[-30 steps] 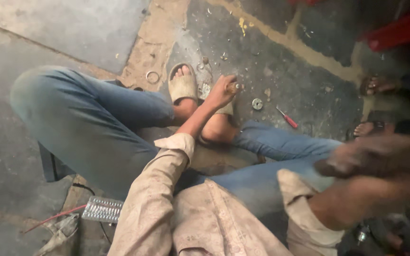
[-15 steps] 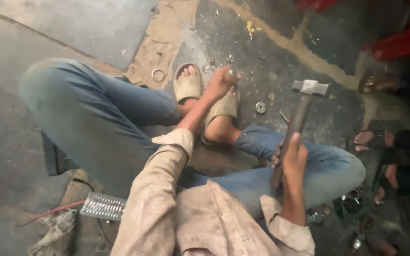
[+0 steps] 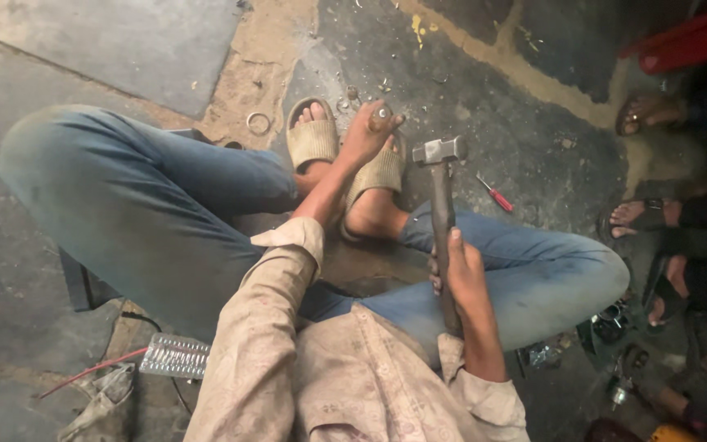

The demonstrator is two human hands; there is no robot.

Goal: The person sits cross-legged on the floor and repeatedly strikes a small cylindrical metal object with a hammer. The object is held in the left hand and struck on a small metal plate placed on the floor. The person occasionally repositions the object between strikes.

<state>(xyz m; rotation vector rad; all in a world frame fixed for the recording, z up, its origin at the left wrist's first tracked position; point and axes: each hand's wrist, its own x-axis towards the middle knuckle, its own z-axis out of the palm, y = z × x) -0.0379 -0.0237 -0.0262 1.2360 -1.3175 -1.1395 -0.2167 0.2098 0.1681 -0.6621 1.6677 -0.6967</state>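
Steel-headed and dark-handled, the hammer (image 3: 442, 221) stands nearly upright over the person's right thigh, its head level with the sandalled feet and close beside the left hand. The right hand (image 3: 457, 270) is wrapped around the lower handle, fingers clamped tight on it. The left hand (image 3: 367, 135) reaches forward past the beige sandals (image 3: 345, 155), its fingertips pinched together on a small round metal piece (image 3: 380, 115) held just above the ground; the hammer head sits just to the right of that piece, apart from it. The person sits cross-legged in blue jeans and a tan long-sleeved shirt on a rough, stained concrete floor (image 3: 525, 131), grey in patches and sandy brown in a band, scattered with metal scraps. A metal ring (image 3: 258, 124) lies left of the feet, a red-handled screwdriver (image 3: 495, 195) right of the hammer. A ridged metal plate (image 3: 175, 357) and a rag lie by the left hip. Other people's sandalled feet (image 3: 640, 214) show at the right edge, near a red object.
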